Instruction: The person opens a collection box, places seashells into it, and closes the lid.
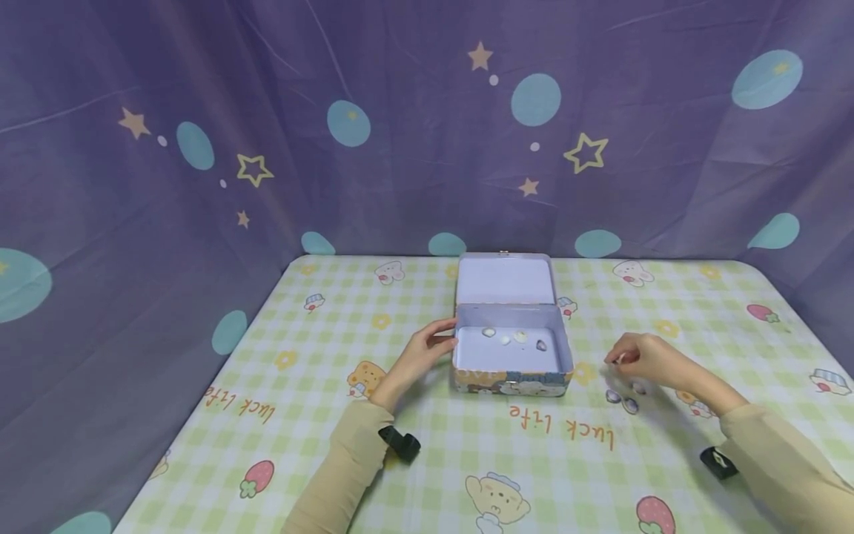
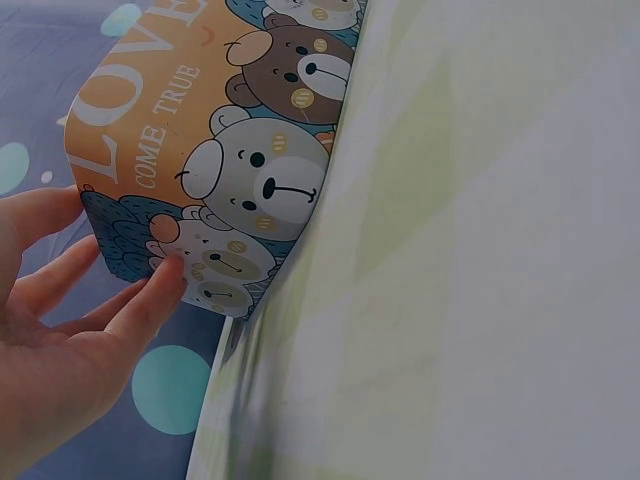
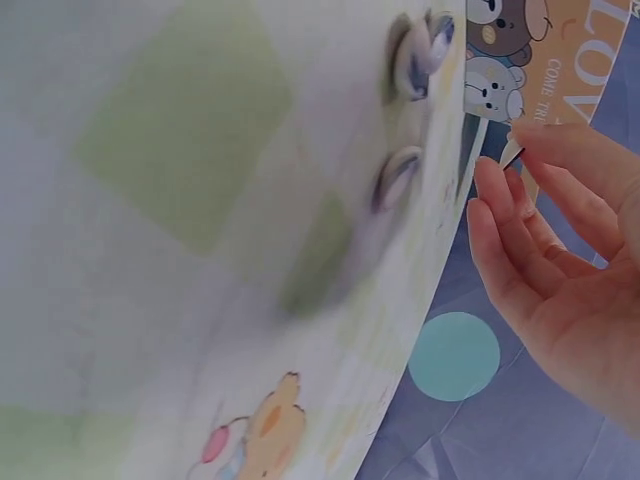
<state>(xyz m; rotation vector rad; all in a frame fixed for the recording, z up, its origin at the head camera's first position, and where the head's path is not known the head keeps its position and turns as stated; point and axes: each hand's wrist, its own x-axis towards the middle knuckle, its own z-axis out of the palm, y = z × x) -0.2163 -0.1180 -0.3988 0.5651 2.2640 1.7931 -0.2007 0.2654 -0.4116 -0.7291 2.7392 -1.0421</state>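
Observation:
An open tin box (image 1: 512,382) with cartoon bears on its outside stands mid-table, its hinged lid (image 1: 505,278) tipped back. Several small seashells (image 1: 541,345) lie spread over its floor. At the box's left side is my left hand (image 1: 422,357), its fingertips (image 2: 168,275) resting on the printed wall with the fingers spread. To the right of the box, my right hand (image 1: 646,359) pinches a small seashell (image 3: 513,158) between thumb and fingertips, raised over the cloth. Below that hand, three more shells (image 1: 630,406) sit close together on the table.
A green-and-white checked tablecloth (image 1: 347,482) with printed cartoons and lettering covers the table. Behind and to the left hangs a purple curtain (image 1: 414,185) with stars and balloons. Dark straps with cameras (image 1: 400,445) sit at both wrists.

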